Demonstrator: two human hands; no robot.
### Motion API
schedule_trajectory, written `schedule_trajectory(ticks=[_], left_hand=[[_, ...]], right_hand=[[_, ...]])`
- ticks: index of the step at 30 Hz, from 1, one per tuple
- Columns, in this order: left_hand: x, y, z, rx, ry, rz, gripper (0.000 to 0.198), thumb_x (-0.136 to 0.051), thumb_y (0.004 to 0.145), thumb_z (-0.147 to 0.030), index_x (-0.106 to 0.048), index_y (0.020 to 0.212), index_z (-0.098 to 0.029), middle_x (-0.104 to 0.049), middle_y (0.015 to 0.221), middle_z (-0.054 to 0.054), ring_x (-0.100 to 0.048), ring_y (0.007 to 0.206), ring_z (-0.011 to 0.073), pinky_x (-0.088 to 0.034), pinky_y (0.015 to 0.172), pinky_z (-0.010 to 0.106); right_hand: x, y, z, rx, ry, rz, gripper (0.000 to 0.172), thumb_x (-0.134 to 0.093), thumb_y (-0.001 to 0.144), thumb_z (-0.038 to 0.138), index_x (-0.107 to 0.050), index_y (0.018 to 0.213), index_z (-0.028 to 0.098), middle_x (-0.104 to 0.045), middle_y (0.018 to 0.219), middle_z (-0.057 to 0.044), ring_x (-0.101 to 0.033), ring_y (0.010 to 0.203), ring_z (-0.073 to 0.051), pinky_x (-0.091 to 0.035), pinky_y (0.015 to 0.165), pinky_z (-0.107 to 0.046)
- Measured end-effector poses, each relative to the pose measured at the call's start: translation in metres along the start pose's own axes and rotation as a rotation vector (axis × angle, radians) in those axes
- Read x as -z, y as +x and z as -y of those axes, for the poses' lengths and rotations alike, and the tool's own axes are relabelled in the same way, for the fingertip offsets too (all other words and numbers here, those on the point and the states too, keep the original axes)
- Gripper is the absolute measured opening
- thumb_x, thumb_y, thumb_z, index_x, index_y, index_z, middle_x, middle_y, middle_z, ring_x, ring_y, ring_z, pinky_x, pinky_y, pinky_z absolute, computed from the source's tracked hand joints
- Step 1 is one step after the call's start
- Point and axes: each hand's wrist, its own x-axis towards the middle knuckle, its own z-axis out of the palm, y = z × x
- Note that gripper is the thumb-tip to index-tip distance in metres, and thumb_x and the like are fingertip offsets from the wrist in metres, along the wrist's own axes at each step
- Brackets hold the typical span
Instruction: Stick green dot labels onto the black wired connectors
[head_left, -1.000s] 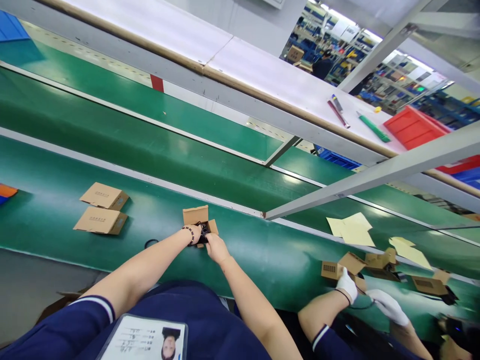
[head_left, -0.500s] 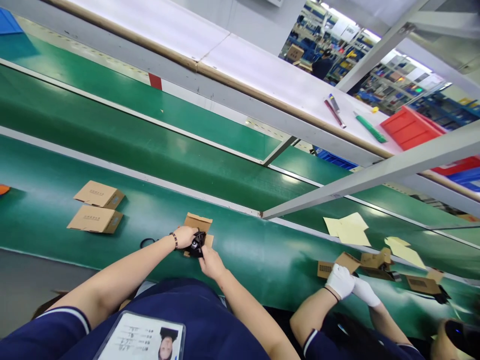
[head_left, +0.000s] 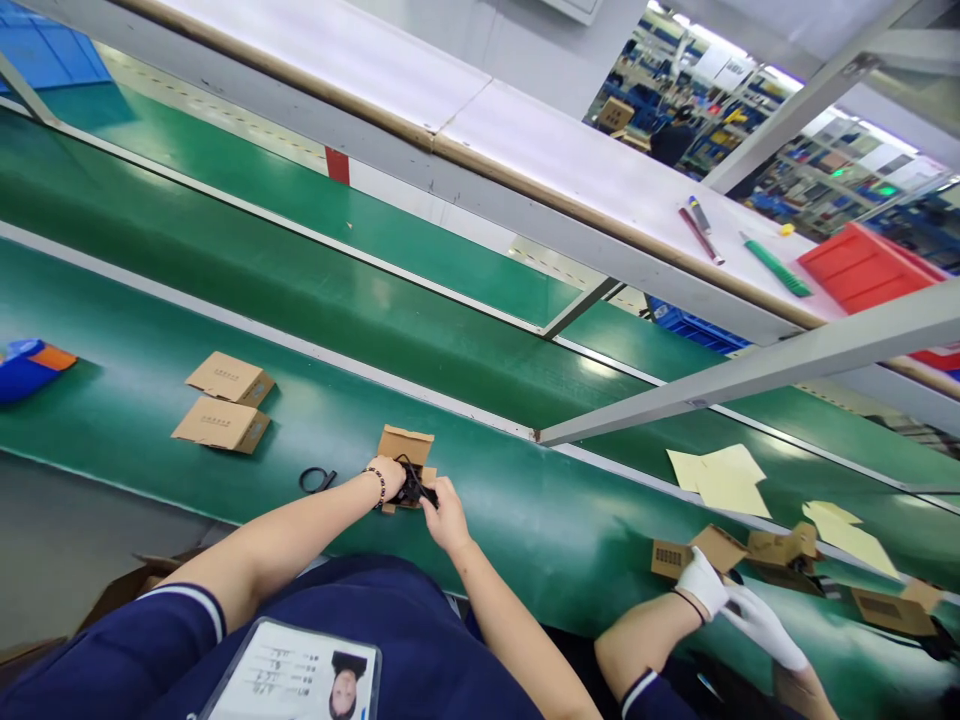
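Note:
An open cardboard box (head_left: 406, 444) with its flaps up lies on the green bench in front of me. Inside and over it is a small black device (head_left: 411, 486) with a looped black cord; its exact kind is too small to make out. My left hand (head_left: 385, 478), wearing a beaded bracelet, reaches into the box from the left, its fingers closed on the device and partly hidden. From the right, my right hand (head_left: 448, 514) pinches the device's near right end. A coiled black cable (head_left: 315, 480) rests on the bench left of my left wrist.
Two closed cardboard boxes (head_left: 222, 424) sit to the left, beyond them a blue and orange object (head_left: 36, 368). At right, a co-worker's white-gloved hands (head_left: 703, 582) handle another carton (head_left: 670, 559) near yellowish sheets (head_left: 724, 478). A metal post (head_left: 720, 372) slants up to the shelf (head_left: 525, 130).
The view has shifted, bringing more of the left side into sight. The device has turned and sits lower in the box; my right hand has moved to its right end.

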Motion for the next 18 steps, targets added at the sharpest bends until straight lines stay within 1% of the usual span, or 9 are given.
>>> schedule_trajectory(ticks=[2,4,7,9,11,13,16,18], left_hand=[[-0.002,0.000,-0.003,-0.015,0.022,0.000,0.024,-0.063,0.070,-0.026,-0.064,0.088,-0.011,-0.065,0.083,0.017,-0.061,0.080,0.0305,-0.044,0.072,0.039],[-0.006,-0.008,-0.004,-0.049,0.047,-0.042,0.033,-0.064,0.067,-0.024,-0.062,0.097,-0.010,-0.063,0.093,0.020,-0.057,0.090,0.0335,-0.040,0.080,0.042],[-0.018,-0.029,-0.002,-0.095,0.077,-0.140,0.046,-0.058,0.072,-0.020,-0.051,0.116,-0.007,-0.054,0.112,0.023,-0.046,0.106,0.0357,-0.030,0.092,0.047],[-0.026,-0.041,0.001,-0.123,0.079,-0.185,0.048,-0.051,0.076,-0.017,-0.045,0.123,-0.006,-0.051,0.117,0.023,-0.044,0.109,0.0337,-0.027,0.094,0.046],[-0.033,-0.047,0.004,-0.160,0.066,-0.209,0.043,-0.046,0.079,-0.015,-0.046,0.121,-0.007,-0.053,0.115,0.020,-0.046,0.106,0.0301,-0.029,0.094,0.043],[-0.038,-0.049,0.009,-0.202,0.047,-0.225,0.036,-0.043,0.080,-0.013,-0.051,0.114,-0.009,-0.057,0.108,0.018,-0.048,0.102,0.0270,-0.031,0.093,0.040],[-0.044,-0.051,0.017,-0.260,0.013,-0.259,0.025,-0.042,0.081,-0.012,-0.059,0.099,-0.012,-0.060,0.100,0.015,-0.048,0.102,0.0254,-0.029,0.096,0.041],[-0.048,-0.053,0.022,-0.292,-0.014,-0.279,0.022,-0.042,0.081,-0.011,-0.062,0.091,-0.014,-0.062,0.096,0.013,-0.046,0.106,0.0252,-0.026,0.099,0.042]], right_hand=[[-0.002,0.005,0.001,-0.020,-0.007,-0.040,0.014,-0.044,0.079,0.013,-0.049,0.092,0.017,-0.049,0.090,-0.006,-0.050,0.085,-0.016,-0.044,0.077,-0.029],[-0.006,0.012,0.003,-0.032,-0.027,-0.069,0.015,-0.044,0.080,0.013,-0.050,0.094,0.016,-0.048,0.092,-0.007,-0.050,0.086,-0.016,-0.043,0.078,-0.028],[-0.011,0.023,0.008,-0.053,-0.079,-0.101,0.015,-0.043,0.081,0.015,-0.051,0.094,0.016,-0.049,0.091,-0.007,-0.047,0.088,-0.018,-0.042,0.079,-0.031],[-0.014,0.028,0.014,-0.058,-0.114,-0.103,0.015,-0.043,0.081,0.015,-0.052,0.092,0.017,-0.050,0.090,-0.007,-0.045,0.088,-0.020,-0.041,0.079,-0.032],[-0.018,0.033,0.020,-0.045,-0.142,-0.081,0.017,-0.042,0.080,0.013,-0.053,0.091,0.018,-0.050,0.089,-0.006,-0.045,0.086,-0.019,-0.041,0.077,-0.032],[-0.024,0.037,0.025,-0.014,-0.172,-0.043,0.019,-0.042,0.079,0.011,-0.053,0.092,0.018,-0.050,0.089,-0.006,-0.045,0.085,-0.019,-0.041,0.076,-0.031],[-0.032,0.038,0.028,0.055,-0.229,0.035,0.020,-0.042,0.079,0.011,-0.053,0.095,0.018,-0.050,0.093,-0.008,-0.045,0.087,-0.019,-0.041,0.076,-0.030],[-0.034,0.036,0.026,0.102,-0.267,0.100,0.019,-0.045,0.078,0.010,-0.054,0.092,0.019,-0.051,0.093,-0.008,-0.046,0.085,-0.019,-0.041,0.073,-0.029]])
